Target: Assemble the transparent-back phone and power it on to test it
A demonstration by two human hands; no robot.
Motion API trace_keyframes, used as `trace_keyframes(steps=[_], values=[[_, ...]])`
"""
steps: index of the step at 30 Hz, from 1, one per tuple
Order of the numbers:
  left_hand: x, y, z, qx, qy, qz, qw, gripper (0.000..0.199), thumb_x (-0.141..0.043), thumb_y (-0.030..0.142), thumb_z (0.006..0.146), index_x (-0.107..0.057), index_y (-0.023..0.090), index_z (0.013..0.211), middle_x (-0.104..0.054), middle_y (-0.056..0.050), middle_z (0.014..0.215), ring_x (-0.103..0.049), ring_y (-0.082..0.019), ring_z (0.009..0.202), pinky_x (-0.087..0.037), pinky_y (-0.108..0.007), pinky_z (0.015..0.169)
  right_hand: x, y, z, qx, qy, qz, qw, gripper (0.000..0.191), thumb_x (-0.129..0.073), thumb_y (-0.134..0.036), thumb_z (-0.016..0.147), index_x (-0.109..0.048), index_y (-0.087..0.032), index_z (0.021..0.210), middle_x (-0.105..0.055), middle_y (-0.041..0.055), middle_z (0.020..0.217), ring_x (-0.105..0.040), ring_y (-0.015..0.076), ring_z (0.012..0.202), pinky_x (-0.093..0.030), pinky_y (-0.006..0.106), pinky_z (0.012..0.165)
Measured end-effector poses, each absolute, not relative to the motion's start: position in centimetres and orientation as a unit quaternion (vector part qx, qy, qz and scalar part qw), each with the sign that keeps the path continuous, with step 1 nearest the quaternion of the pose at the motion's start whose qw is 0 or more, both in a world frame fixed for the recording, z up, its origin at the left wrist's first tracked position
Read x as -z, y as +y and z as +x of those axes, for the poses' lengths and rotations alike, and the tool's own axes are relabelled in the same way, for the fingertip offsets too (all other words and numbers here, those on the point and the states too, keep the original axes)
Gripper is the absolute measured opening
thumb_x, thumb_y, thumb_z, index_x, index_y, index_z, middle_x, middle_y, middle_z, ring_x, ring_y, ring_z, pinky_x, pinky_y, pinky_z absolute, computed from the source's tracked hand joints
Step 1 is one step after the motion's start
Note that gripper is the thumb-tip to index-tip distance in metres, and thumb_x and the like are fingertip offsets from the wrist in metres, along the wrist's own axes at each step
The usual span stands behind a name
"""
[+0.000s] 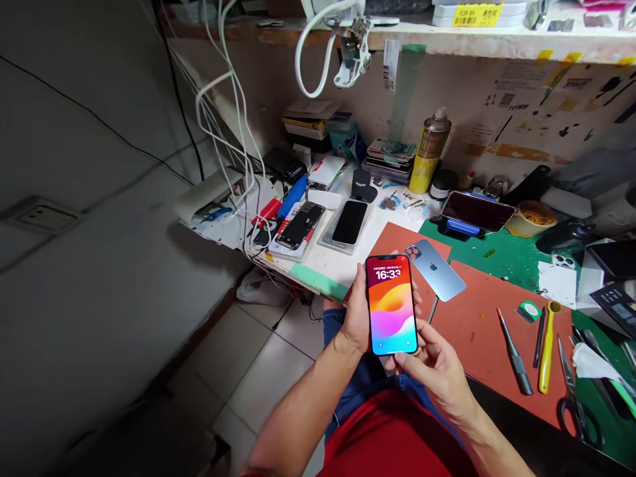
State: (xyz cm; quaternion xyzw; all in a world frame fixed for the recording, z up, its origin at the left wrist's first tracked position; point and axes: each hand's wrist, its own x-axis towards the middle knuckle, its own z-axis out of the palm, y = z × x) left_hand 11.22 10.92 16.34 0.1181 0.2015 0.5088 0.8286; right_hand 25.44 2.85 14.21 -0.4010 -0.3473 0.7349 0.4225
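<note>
A lit smartphone (392, 306) showing a colourful lock screen with 16:33 is held over my lap, screen toward me. My left hand (356, 311) is closed around its left side, with fingertips showing past the right edge. At the phone's lower right corner, my right hand (433, 358) grips it, the thumb at the bottom edge and the other fingers partly hidden behind. Just beyond the phone lies a blue phone back panel (441, 273) with a camera cutout, flat on an orange mat (489, 318).
Right of my hands lie a grey-handled tool (517, 358), a yellow brush (547, 348) and scissors (571, 397). Another phone (477, 212) rests on a blue stand. A phone (350, 222) and a spray can (431, 149) stand farther back. White cables (238, 119) hang at left below a shelf (457, 45).
</note>
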Motion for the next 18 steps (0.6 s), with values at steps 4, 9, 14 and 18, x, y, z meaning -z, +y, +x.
trace_keyframes(steps=[4,9,14,18], values=[[-16.6,10.7,11.5,-0.520,0.213,0.132,0.817,0.077,-0.040,0.077,0.099,-0.052,0.024,0.154,-0.076,-0.013,0.105,-0.074,-0.026,0.082,-0.059,-0.040,0.077,-14.0,2.7,24.7,-0.700,-0.325,-0.456,0.442,0.053,-0.090,-0.045,0.080,-0.066,-0.023,0.121,-0.073,0.0023,0.090,-0.070,0.0160,0.069,-0.058,0.027,0.064],[-16.7,10.4,12.2,-0.502,0.209,0.113,0.831,0.085,-0.036,0.082,0.096,-0.067,0.014,0.136,-0.075,-0.014,0.093,-0.070,-0.025,0.080,-0.056,-0.038,0.076,-14.4,2.5,23.8,-0.662,-0.308,-0.508,0.456,0.063,-0.094,-0.046,0.073,-0.064,-0.023,0.124,-0.072,0.0006,0.092,-0.062,0.0129,0.063,-0.059,0.026,0.059],[-16.9,10.2,12.3,-0.504,0.212,0.111,0.830,0.084,-0.034,0.082,0.096,-0.070,0.014,0.130,-0.074,-0.013,0.092,-0.070,-0.024,0.079,-0.056,-0.037,0.076,-14.6,2.4,23.8,-0.658,-0.305,-0.512,0.460,0.064,-0.094,-0.047,0.072,-0.065,-0.023,0.123,-0.072,0.0009,0.093,-0.060,0.0126,0.063,-0.057,0.025,0.058],[-17.1,10.1,12.4,-0.517,0.195,0.133,0.823,0.080,-0.027,0.078,0.101,-0.070,0.016,0.130,-0.074,-0.013,0.091,-0.070,-0.024,0.078,-0.056,-0.035,0.075,-14.5,2.4,23.6,-0.642,-0.310,-0.532,0.456,0.064,-0.095,-0.049,0.069,-0.066,-0.023,0.120,-0.072,0.0001,0.087,-0.058,0.0131,0.060,-0.055,0.026,0.053]])
